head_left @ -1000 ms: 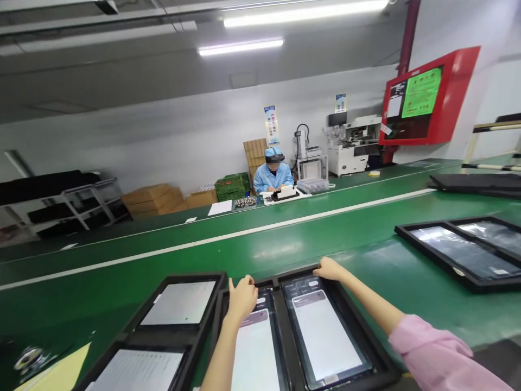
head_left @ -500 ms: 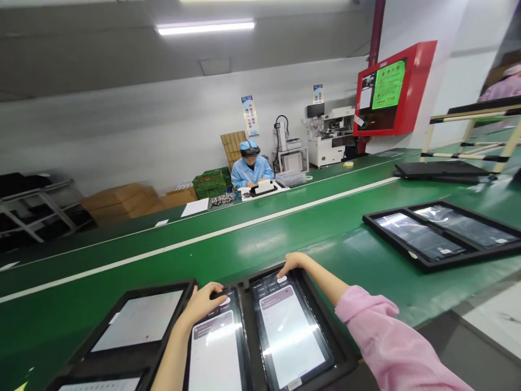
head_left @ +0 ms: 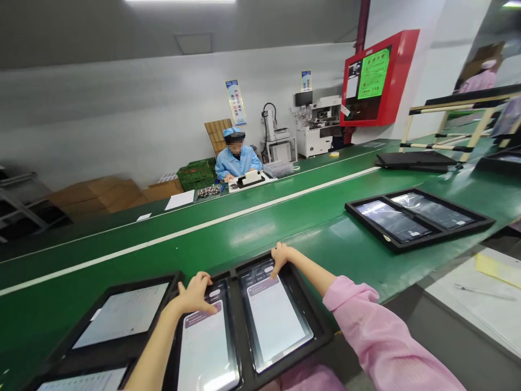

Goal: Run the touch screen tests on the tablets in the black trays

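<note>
Two tablets with lit screens lie side by side in a black foam tray (head_left: pixel 233 296) in front of me. My left hand (head_left: pixel 194 295) is over the top of the left tablet (head_left: pixel 207 347), fingers near the far rim and thumb stretched above the screen. My right hand (head_left: pixel 280 258) is at the top of the right tablet (head_left: pixel 277 320), one digit pointing down over its screen, the others at the tray's far rim. Neither hand is closed round a thing. Both screens show a dark top panel above a white page; whether the fingertips touch the glass is hard to tell.
Left of me, another black tray (head_left: pixel 101 350) holds tablets with pale screens. A further tray (head_left: pixel 442 239) with two dark-screened tablets is to the right on the green conveyor (head_left: pixel 309 239). Beyond sits a co-worker (head_left: pixel 238 160) in blue. Papers and tweezers (head_left: pixel 482 292) are at lower right.
My left thumb has spread away from the fingers and lower across the screen. On the right, the pointing digit has slid a little down the glass. The camera view has shifted slightly.
</note>
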`<action>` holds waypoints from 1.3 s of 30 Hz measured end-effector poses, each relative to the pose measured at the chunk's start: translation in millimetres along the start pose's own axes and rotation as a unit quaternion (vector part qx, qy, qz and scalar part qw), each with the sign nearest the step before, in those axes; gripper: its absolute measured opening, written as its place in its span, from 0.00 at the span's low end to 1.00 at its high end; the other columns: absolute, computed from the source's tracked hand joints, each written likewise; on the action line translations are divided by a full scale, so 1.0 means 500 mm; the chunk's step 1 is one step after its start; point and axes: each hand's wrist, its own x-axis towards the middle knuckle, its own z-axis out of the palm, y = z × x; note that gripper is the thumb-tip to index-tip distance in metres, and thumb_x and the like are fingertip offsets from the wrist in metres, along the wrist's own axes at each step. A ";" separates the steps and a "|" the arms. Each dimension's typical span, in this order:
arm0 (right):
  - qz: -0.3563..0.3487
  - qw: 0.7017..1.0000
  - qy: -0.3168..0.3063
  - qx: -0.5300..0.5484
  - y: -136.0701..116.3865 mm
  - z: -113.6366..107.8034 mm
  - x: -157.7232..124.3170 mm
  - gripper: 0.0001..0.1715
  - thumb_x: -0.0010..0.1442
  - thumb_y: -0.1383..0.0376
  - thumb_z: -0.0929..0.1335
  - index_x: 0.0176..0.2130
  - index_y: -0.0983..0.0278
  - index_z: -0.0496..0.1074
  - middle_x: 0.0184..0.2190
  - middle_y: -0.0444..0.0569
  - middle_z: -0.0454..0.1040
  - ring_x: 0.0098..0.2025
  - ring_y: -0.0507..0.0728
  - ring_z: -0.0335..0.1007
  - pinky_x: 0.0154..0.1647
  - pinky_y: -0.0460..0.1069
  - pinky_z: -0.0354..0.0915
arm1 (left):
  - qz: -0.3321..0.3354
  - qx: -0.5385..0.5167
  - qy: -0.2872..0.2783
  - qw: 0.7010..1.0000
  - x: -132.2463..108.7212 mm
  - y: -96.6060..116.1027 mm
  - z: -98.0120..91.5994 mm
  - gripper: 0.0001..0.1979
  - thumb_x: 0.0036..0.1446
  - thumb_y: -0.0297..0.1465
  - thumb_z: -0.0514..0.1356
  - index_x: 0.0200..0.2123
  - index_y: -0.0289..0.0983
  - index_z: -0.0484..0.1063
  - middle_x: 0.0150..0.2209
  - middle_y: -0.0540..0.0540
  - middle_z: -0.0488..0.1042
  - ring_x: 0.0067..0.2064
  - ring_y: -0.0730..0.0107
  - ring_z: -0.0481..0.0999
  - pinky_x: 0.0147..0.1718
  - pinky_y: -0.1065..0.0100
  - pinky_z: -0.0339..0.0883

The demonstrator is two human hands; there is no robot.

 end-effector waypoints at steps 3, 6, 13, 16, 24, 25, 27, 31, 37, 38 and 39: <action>0.015 0.999 0.027 -0.022 0.001 0.017 -0.005 0.65 0.37 0.64 0.84 0.66 0.76 0.59 0.64 0.71 0.52 0.67 0.74 0.49 0.66 0.67 0.54 | -0.003 0.025 0.021 0.999 0.002 0.017 0.001 0.37 0.29 0.53 0.62 0.46 0.47 0.63 0.61 0.63 0.54 0.70 0.94 0.56 0.81 0.38 0.16; -0.009 0.997 0.074 0.003 0.022 0.032 -0.011 0.23 0.58 0.69 0.74 0.53 0.72 0.73 0.54 0.59 0.67 0.57 0.61 0.64 0.61 0.53 0.62 | -0.008 -0.003 0.034 0.999 0.005 0.024 0.010 0.24 0.47 0.50 0.45 0.43 0.50 0.67 0.57 0.65 0.59 0.64 1.11 0.60 0.84 0.46 0.05; 0.066 0.969 0.231 0.054 0.058 0.185 -0.117 0.28 0.63 0.78 0.60 0.57 0.65 0.74 0.59 0.63 0.59 0.60 0.69 0.56 0.55 0.61 0.63 | -0.030 -0.097 0.100 0.990 -0.026 0.056 0.124 0.42 0.40 0.66 0.37 0.57 0.58 0.53 0.67 0.59 0.41 0.77 0.81 0.44 0.78 0.37 0.09; 0.065 0.960 0.261 0.076 0.065 0.236 -0.138 0.31 0.62 0.80 0.58 0.56 0.62 0.76 0.61 0.62 0.57 0.61 0.68 0.55 0.55 0.60 0.64 | -0.026 -0.151 0.111 0.982 -0.030 0.056 0.141 0.45 0.37 0.68 0.37 0.57 0.56 0.55 0.67 0.60 0.40 0.78 0.80 0.43 0.76 0.39 0.04; -0.042 0.927 0.354 0.118 0.093 0.262 -0.124 0.17 0.64 0.73 0.64 0.44 0.61 0.79 0.56 0.56 0.64 0.57 0.64 0.59 0.56 0.60 0.63 | 0.087 -0.139 0.001 0.986 -0.069 -0.021 0.100 0.47 0.35 0.65 0.50 0.60 0.68 0.37 0.68 0.68 0.25 0.81 0.71 0.29 0.73 0.38 0.06; -0.108 0.915 0.372 0.109 0.094 0.266 -0.126 0.15 0.65 0.71 0.64 0.44 0.61 0.79 0.54 0.55 0.65 0.56 0.62 0.60 0.56 0.58 0.63 | 0.102 -0.137 -0.005 0.985 -0.075 -0.028 0.098 0.47 0.35 0.64 0.51 0.59 0.68 0.37 0.68 0.68 0.24 0.81 0.68 0.26 0.73 0.37 0.07; -0.242 0.876 0.410 0.072 0.092 0.272 -0.134 0.14 0.68 0.66 0.63 0.44 0.59 0.78 0.52 0.54 0.66 0.56 0.62 0.60 0.55 0.59 0.60 | 0.113 -0.136 -0.009 0.984 -0.080 -0.036 0.099 0.45 0.35 0.62 0.53 0.58 0.70 0.40 0.67 0.69 0.23 0.80 0.65 0.24 0.73 0.36 0.10; -0.349 0.821 0.449 0.047 0.087 0.272 -0.147 0.23 0.74 0.60 0.57 0.40 0.55 0.79 0.52 0.53 0.65 0.56 0.62 0.58 0.52 0.61 0.54 | 0.105 -0.125 -0.019 0.986 -0.079 -0.034 0.103 0.48 0.34 0.55 0.60 0.57 0.72 0.38 0.67 0.69 0.21 0.80 0.64 0.25 0.72 0.36 0.09; -0.349 0.829 0.433 0.061 0.090 0.269 -0.147 0.24 0.69 0.65 0.59 0.32 0.56 0.80 0.52 0.51 0.66 0.55 0.62 0.58 0.53 0.60 0.51 | 0.104 -0.110 0.002 0.988 -0.072 -0.024 0.103 0.42 0.39 0.61 0.48 0.60 0.67 0.38 0.67 0.63 0.29 0.78 0.81 0.37 0.79 0.36 0.21; -0.337 0.838 0.425 0.055 0.088 0.267 -0.147 0.23 0.67 0.65 0.59 0.31 0.55 0.80 0.52 0.50 0.67 0.56 0.62 0.58 0.54 0.60 0.51 | 0.096 -0.105 0.013 0.990 -0.065 -0.018 0.106 0.39 0.43 0.61 0.41 0.60 0.65 0.40 0.67 0.62 0.32 0.76 0.89 0.41 0.83 0.39 0.25; -0.311 0.853 0.416 0.052 0.086 0.265 -0.147 0.22 0.66 0.66 0.60 0.31 0.55 0.80 0.53 0.49 0.67 0.56 0.62 0.58 0.55 0.60 0.51 | 0.083 -0.098 0.024 0.991 -0.057 -0.009 0.109 0.37 0.45 0.60 0.35 0.61 0.63 0.41 0.67 0.61 0.36 0.74 0.96 0.43 0.86 0.43 0.29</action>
